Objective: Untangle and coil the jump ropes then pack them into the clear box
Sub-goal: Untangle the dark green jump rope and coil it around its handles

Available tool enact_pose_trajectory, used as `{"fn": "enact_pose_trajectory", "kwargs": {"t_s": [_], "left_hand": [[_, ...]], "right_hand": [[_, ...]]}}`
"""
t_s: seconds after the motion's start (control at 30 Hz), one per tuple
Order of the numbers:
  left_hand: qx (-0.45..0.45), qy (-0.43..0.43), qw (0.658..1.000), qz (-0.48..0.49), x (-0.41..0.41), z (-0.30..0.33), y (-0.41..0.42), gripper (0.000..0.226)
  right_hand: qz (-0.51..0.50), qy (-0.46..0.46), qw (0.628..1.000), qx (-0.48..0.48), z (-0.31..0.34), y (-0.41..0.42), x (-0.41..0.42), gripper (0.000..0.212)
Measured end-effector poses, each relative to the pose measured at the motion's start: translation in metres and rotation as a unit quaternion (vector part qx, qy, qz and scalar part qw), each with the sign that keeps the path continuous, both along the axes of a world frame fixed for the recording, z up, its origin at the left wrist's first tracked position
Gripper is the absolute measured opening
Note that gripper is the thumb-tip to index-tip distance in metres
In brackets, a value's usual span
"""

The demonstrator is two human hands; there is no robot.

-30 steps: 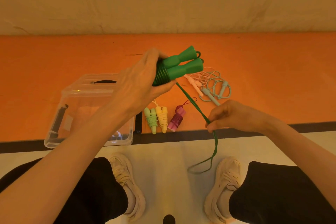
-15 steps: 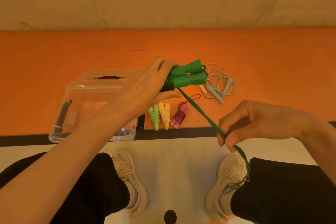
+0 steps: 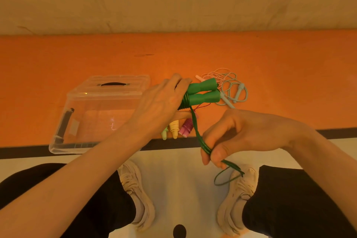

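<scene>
Two green jump-rope handles sit side by side in the left hand, fingers curled around their wound ends at frame centre. Their green cord runs down to the right hand, which pinches it, a loop hanging below. The clear box stands at left on the orange floor. Three coiled ropes lie beside it; a tangled pale rope lies behind the handles.

box mouth open | bundles beside | floor right bare
</scene>
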State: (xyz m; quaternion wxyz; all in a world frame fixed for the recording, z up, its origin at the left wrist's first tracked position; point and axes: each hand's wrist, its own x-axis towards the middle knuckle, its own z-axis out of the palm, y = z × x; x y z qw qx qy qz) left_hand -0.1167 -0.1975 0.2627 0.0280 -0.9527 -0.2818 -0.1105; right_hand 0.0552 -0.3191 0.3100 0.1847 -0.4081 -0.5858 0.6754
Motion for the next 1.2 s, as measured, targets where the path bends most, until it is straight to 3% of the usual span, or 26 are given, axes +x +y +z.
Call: {"fn": "enact_pose_trajectory", "kwargs": {"t_s": [0.17, 0.3, 0.43, 0.5, 0.67, 0.8, 0.9, 0.93, 1.07, 1.2], "left_hand": [[0.01, -0.036, 0.999, 0.011, -0.002, 0.001, 0.005, 0.066], [0.02, -0.063, 0.998, 0.021, -0.008, 0.011, 0.015, 0.067], [0.024, -0.074, 0.997, 0.028, -0.017, 0.013, 0.025, 0.068], [0.024, -0.079, 0.996, 0.023, -0.019, 0.014, 0.026, 0.065], [0.031, -0.05, 0.998, 0.013, -0.019, 0.012, 0.021, 0.057], [0.038, -0.031, 0.999, -0.002, -0.017, 0.012, 0.018, 0.06], [0.036, -0.025, 0.999, -0.022, -0.014, 0.011, 0.016, 0.062], [0.038, -0.023, 0.999, -0.029, -0.013, 0.01, 0.015, 0.062], [0.048, -0.016, 0.997, -0.051, -0.008, 0.009, 0.01, 0.062], [0.042, -0.009, 0.996, -0.072, -0.008, 0.007, 0.01, 0.067]], "right_hand": [[-0.044, 0.038, 0.998, 0.01, 0.007, -0.005, 0.017, 0.009], [-0.056, 0.079, 0.995, -0.018, 0.012, -0.013, 0.038, 0.025], [-0.068, -0.01, 0.998, -0.016, 0.013, -0.025, 0.071, 0.038], [-0.111, -0.064, 0.992, 0.015, 0.013, -0.031, 0.089, 0.043], [-0.236, -0.102, 0.965, 0.054, 0.017, -0.036, 0.118, 0.056], [-0.374, -0.115, 0.911, 0.129, 0.024, -0.024, 0.119, 0.055], [-0.429, -0.145, 0.855, 0.254, 0.031, -0.007, 0.104, 0.01], [-0.44, -0.154, 0.835, 0.292, 0.032, 0.001, 0.099, 0.006], [-0.488, -0.148, 0.777, 0.369, 0.032, 0.029, 0.083, 0.022], [-0.516, -0.153, 0.748, 0.389, 0.025, 0.055, 0.075, 0.009]]}}
